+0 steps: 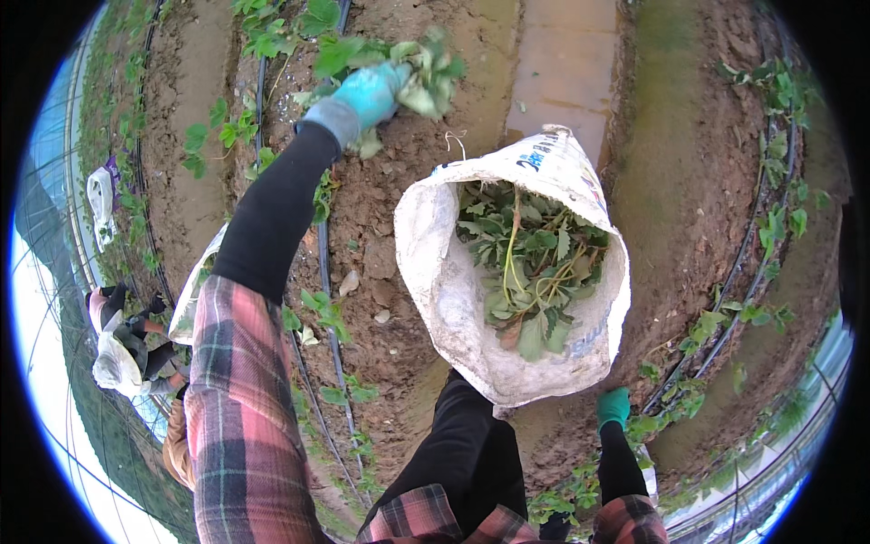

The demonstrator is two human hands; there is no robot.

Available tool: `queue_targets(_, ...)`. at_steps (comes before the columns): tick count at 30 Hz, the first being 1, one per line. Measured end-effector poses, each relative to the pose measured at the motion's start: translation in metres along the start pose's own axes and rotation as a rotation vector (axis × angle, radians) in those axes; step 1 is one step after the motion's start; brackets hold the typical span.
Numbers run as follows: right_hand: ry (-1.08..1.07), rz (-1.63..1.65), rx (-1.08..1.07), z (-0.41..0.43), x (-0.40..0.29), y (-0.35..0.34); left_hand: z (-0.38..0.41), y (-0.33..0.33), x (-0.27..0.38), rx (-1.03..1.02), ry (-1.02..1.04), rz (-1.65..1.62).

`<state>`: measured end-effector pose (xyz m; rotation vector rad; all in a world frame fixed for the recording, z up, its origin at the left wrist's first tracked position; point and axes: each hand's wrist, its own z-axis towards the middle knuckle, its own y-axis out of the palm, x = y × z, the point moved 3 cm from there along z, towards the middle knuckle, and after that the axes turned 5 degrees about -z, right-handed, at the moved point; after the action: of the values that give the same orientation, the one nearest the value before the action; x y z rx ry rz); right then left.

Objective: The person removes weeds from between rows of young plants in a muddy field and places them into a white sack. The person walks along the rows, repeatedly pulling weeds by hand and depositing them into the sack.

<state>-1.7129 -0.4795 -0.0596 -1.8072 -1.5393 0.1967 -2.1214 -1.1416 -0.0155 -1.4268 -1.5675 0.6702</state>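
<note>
My left hand (370, 95), in a turquoise and grey work glove, reaches out over the soil bed at the upper left. It is shut on a bunch of cut leafy stems (429, 81), blurred, with pale leaf undersides showing. In front of my legs stands a white woven sack (442, 319), its mouth wide and facing me. Leafy green cuttings (537, 272) with long stems lie inside it. My right hand (614, 408), in a green glove, is low beside the sack's lower right rim. Its fingers look curled, but whether they grip anything is hidden.
Black drip hoses (325, 258) run along the beds among low leafy plants (326, 313). Muddy water (561, 75) fills the furrow beyond the sack. Another white sack (197, 292) stands behind my left arm. Co-workers (126, 357) bend over at the far left.
</note>
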Motion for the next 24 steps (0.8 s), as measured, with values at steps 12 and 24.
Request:
queue_targets(12, 0.014, 0.057, 0.003, -0.002, -0.003, 0.002, -0.111, -0.044, -0.024, 0.002, 0.014, 0.664)
queue_targets(24, 0.044, -0.002, 0.016, -0.001, 0.005, 0.005, -0.033, -0.051, -0.068, 0.013, -0.186, 0.770)
